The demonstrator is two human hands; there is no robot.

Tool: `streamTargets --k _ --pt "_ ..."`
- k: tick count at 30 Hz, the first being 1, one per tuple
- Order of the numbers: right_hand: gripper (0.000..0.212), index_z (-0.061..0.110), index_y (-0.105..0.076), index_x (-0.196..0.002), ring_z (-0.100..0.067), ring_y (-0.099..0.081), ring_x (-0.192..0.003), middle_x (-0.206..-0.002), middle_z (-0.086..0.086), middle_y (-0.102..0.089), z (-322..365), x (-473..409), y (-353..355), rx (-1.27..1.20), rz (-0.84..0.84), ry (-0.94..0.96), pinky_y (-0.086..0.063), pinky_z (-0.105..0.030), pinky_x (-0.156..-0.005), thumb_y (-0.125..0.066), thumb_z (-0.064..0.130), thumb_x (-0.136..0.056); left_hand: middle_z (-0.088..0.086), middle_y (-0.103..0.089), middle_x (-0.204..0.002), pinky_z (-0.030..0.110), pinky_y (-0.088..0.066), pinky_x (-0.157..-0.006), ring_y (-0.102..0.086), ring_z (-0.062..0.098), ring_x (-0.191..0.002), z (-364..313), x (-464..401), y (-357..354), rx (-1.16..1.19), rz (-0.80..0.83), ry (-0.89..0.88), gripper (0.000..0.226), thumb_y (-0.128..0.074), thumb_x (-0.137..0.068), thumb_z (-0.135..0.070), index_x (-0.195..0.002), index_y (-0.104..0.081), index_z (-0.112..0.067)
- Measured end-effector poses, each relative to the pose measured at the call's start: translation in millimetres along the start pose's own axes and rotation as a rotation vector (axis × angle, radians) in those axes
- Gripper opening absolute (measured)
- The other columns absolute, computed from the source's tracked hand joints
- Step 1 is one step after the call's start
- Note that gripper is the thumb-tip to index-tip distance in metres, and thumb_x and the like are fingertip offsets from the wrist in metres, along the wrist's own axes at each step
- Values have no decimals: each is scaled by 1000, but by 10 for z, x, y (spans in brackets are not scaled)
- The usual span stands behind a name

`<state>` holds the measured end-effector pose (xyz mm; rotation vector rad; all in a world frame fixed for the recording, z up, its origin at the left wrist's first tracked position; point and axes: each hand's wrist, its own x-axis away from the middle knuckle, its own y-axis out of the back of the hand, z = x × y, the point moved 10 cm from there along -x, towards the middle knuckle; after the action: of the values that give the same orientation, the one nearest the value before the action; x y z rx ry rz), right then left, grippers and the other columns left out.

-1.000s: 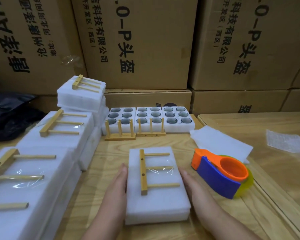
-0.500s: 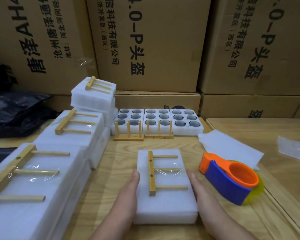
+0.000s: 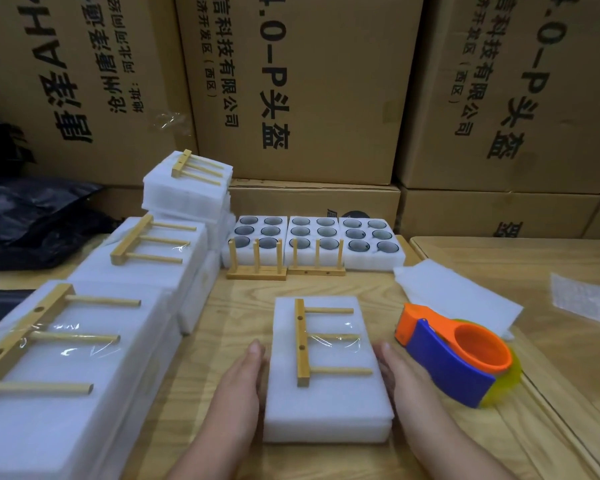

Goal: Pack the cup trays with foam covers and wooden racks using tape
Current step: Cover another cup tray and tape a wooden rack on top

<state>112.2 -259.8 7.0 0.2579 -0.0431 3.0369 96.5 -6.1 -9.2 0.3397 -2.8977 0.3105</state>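
Package [image 3: 326, 386], foam-covered, wooden rack [image 3: 303, 342] taped on top: sits between left hand [image 3: 241, 382] and right hand [image 3: 400, 379], straight fingers together against its long sides. Likely light, soft-skinned, fragile cups inside; hold both sides, squeezing gently.

I log, lower centre: foam pack [image 3: 326, 403], white, matt, finely pebbled. On it a wooden rack [image 3: 303, 344], pale and smooth, under glossy clear tape [image 3: 340, 341]. Right: tape dispenser [image 3: 454, 362], shiny plastic. Table [image 3: 551, 393], grained varnished wood. Top: cardboard boxes [image 3: 326, 81], matt brown.
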Motion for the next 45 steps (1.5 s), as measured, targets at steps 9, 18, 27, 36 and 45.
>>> streamTargets --k 9,18,27,36,45 --pt "37 16 -78 -64 3 -67 -57 -62 13 -73 125 143 98 268 -61 -67 -46 -33 -62 -63 33 -93 -27 -74 -93 9 -45 -79 -64 -11 -97 -217 533 204 -561 -53 -403 31 -46 -87 -48 -95 -71 -65" --pt "40 8 -79 -106 -39 -73 -101 -114 -20 -74 172 146 -329 -316 258 -249 -57 -49 -87 -82 22 -69 -12 -73 -120 20 -45 -100 -63 6 -121 -367 657 192 -308 91 -444 42 -54 -85 -52 -121 -71 -43" --pt "43 11 -75 -115 -25 -75 -96 -116 -9 -76 794 127 -728 -378 285 -67 -59 -40 -74 -68 33 -78 -13 -62 -137 28 -44 -106 -58 12 -128 -231 429 28 -1121 -149 -420 70 -63 -62 -41 -132 -62 -37" --pt "24 20 -79 -106 -16 -75 -93 -113 -2 -77 1566 -23 -2016 -354 430 46 -60 -36 -77 -66 35 -93 -6 -78 -100 36 -33 -89 -76 15 -90 -251 394 -158 -1408 -177 -429 70 -72 -21 -72 -82 -82 -39" --pt "35 15 -69 -117 -21 -77 -92 -105 -4 -79 1587 -235 -2947 -362 419 -42 -63 -43 -81 -75 35 -89 -9 -79 -96 38 7 -122 -76 12 -86 -201 248 -128 -1421 -174 -468 65 -66 -19 -78 -74 -79 -45"
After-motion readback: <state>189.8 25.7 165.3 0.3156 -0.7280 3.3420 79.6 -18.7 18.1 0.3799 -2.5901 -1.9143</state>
